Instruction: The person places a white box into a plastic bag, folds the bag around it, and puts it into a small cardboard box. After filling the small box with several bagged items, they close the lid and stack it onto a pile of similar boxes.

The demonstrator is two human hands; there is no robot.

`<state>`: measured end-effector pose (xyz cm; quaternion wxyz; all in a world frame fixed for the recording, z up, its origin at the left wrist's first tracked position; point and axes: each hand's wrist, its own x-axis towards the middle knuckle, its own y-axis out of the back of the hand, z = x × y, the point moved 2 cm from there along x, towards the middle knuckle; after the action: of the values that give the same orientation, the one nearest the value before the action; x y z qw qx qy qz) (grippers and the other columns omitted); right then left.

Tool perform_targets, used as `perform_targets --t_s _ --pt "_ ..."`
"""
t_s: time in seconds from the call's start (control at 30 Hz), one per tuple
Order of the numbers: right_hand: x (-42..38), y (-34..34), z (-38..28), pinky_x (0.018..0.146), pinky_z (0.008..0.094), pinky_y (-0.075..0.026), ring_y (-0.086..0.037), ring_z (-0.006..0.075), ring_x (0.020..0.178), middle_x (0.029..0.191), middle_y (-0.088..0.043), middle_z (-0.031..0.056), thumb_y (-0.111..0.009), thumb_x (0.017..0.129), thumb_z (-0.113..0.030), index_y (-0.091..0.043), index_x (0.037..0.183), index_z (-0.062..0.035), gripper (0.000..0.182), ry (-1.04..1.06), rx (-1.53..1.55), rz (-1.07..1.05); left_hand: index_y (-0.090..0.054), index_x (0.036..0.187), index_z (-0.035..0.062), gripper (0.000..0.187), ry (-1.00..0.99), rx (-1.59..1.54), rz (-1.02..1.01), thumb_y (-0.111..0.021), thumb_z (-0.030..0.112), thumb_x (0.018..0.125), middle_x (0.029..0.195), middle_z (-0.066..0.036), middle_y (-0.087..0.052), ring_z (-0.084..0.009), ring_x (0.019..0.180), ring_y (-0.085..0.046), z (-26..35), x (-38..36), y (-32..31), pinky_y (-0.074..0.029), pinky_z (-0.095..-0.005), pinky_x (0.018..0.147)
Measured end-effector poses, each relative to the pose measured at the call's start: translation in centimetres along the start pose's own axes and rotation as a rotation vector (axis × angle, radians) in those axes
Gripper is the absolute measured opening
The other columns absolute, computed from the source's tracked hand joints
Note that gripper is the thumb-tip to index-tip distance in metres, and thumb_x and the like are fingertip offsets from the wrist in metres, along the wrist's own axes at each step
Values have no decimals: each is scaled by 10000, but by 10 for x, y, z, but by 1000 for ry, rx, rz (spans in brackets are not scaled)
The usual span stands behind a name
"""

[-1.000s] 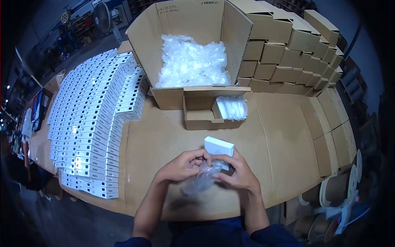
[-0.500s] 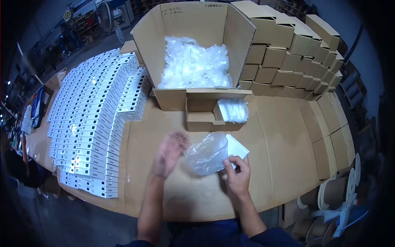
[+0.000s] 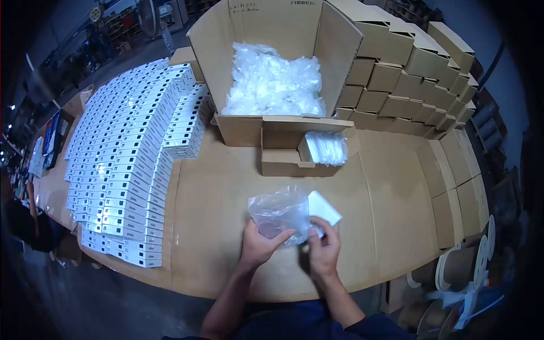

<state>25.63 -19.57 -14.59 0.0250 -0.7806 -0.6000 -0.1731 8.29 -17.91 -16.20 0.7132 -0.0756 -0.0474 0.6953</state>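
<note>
In the head view, a clear plastic bag point(image 3: 277, 211) spreads over the front middle of the table. My left hand point(image 3: 258, 243) grips its lower left part, thumb laid across the film. A flat white box point(image 3: 324, 208) shows beside the bag's right edge, its left side overlapped by the film. My right hand point(image 3: 324, 249) pinches the box's lower edge, its fingertips right at the bag's side. Beyond both hands stands a small open carton point(image 3: 289, 168) with several bagged white boxes point(image 3: 327, 148) packed in its right half.
A big carton point(image 3: 238, 131) heaped with clear bags point(image 3: 276, 82) stands at the back. Stacked white boxes point(image 3: 122, 164) fill the left side. Brown cartons point(image 3: 391, 79) are piled at the back right, with more cartons point(image 3: 450, 218) along the right edge. Cable spools point(image 3: 460, 269) sit below.
My left hand has come in from the left and taken hold of the bag. The bag is now spread flatter, while my right hand keeps the white box.
</note>
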Motion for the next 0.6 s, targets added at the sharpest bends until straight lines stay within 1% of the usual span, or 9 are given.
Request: perform_targets --t_s 0.03,0.1,0.17,0.2,0.3,0.33,0.47,0.57,0.6 --pt "6 7 -4 805 309 -488 -583 189 903 1158 -601 128 -628 975 -21 -724 1097 -7 157 -114 53 26 -567 1311 -35 653 -12 10 -11 -923 128 790 1196 -103 -698 -158 1073 -671 -5 -1 2 -556 -332 943" --pt "29 24 -6 957 299 -480 -620 207 1062 1220 -618 104 -565 1013 -23 -688 1149 7 185 92 -44 68 -562 1326 -29 675 -10 35 -56 -929 120 781 1204 -102 -695 -157 1080 -667 -6 -4 5 -555 -332 945" --pt "52 45 -9 895 264 -489 -622 159 968 1196 -628 101 -573 975 45 -675 1144 0 203 304 -5 15 -565 1332 -22 677 9 68 -122 -930 109 776 1202 -97 -696 -154 1081 -665 4 -5 5 -553 -332 950" --pt "62 51 -26 781 240 -499 -613 137 907 1170 -633 129 -600 859 118 -693 1034 0 231 349 1 -46 -561 1351 -12 681 10 8 -154 -921 95 783 1200 -87 -697 -152 1070 -665 8 -5 4 -549 -332 961" --pt "94 52 -67 782 318 -546 -676 259 947 1128 -642 192 -663 712 86 -745 944 -39 276 529 -71 -282 -561 1362 -8 679 35 7 -179 -914 92 792 1211 -84 -696 -154 1089 -664 9 -5 5 -543 -337 979" --pt "99 48 -74 786 341 -560 -686 293 968 1124 -647 207 -660 631 68 -740 867 -36 270 525 -66 -328 -559 1369 -10 680 22 6 -203 -910 91 795 1219 -88 -696 -154 1099 -663 12 -4 5 -542 -337 984" --pt "117 40 -85 772 368 -571 -690 314 931 1092 -641 205 -647 647 57 -726 862 -43 250 634 -135 -448 -556 1386 -18 680 -19 49 -243 -899 89 808 1239 -102 -697 -157 1129 -660 23 -4 7 -538 -339 999" --pt "122 36 -83 623 281 -533 -655 230 868 1113 -643 214 -599 626 81 -705 830 -17 250 672 -95 -492 -556 1388 -25 678 -31 80 -242 -896 92 813 1230 -107 -703 -157 1123 -665 24 -2 10 -541 -339 997" --pt "122 35 -82 619 277 -535 -658 224 865 1114 -643 215 -598 628 80 -705 824 -16 244 657 -77 -495 -556 1388 -27 678 -31 85 -244 -895 94 814 1225 -108 -706 -157 1117 -667 24 -2 11 -542 -339 995"
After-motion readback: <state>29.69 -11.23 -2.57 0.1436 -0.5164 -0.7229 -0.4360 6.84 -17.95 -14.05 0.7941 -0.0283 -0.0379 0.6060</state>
